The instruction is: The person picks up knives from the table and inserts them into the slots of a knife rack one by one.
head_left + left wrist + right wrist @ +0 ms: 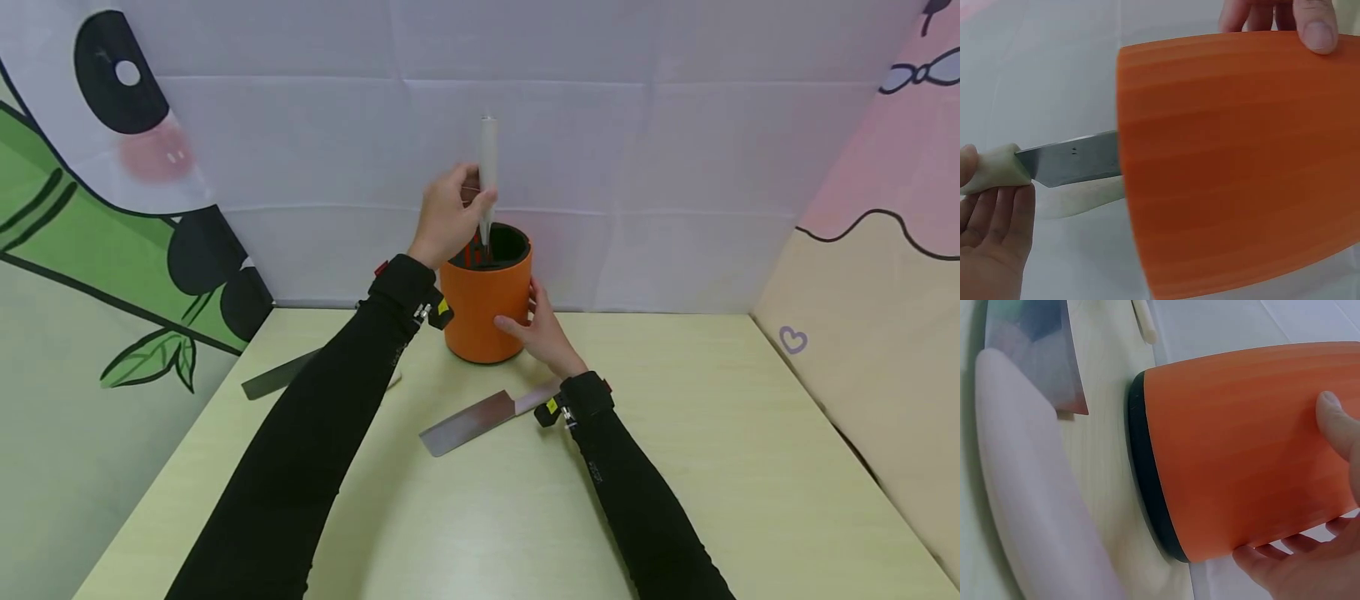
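My left hand [447, 215] grips the pale handle [999, 170] of a knife above an orange knife holder [487, 312]. The metal blade [1075, 157] points down, its lower part hidden inside the holder. Behind it in the left wrist view, a second pale handle [1082, 197] reaches out past the rim. Around the holder's right side my right hand [551, 337] is curved, thumb on the front and fingers behind. The holder stands upright on the table, with a dark base and red strips showing inside its mouth.
A cleaver [468, 423] lies on the table [675, 467] before the holder, its pale handle [1035, 481] beneath the right wrist. Another knife [281, 377] lies at the left, partly covered by the left forearm. A printed cloth wall [637, 167] rises behind the holder.
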Available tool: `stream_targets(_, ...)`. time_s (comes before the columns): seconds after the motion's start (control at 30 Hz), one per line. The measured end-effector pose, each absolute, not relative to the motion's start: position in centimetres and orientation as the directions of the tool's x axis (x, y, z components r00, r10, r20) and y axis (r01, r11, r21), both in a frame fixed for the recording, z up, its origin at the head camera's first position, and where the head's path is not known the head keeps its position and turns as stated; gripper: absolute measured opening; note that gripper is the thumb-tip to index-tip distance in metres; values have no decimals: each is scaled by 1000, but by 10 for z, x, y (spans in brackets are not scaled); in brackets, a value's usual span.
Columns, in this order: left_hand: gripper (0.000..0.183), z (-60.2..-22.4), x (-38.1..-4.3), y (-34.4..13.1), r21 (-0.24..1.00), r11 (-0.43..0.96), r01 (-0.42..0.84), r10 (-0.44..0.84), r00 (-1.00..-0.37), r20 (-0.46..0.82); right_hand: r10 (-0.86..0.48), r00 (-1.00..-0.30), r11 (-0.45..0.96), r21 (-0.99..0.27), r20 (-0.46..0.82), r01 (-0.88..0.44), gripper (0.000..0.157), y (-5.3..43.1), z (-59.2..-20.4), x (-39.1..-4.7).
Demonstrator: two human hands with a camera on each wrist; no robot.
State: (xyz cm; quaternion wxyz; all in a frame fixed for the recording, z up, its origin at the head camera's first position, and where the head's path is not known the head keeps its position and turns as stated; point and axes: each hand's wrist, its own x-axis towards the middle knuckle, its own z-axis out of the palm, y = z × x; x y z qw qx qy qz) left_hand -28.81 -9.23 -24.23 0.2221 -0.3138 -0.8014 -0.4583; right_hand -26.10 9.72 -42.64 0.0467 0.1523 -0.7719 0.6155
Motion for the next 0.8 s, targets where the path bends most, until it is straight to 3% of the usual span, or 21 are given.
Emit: stream_targets(0.8, 42, -286, -288, -96, 681, 430, 593, 273, -804, 528, -227, -952, 173, -953, 208, -249, 98, 96, -401, -240)
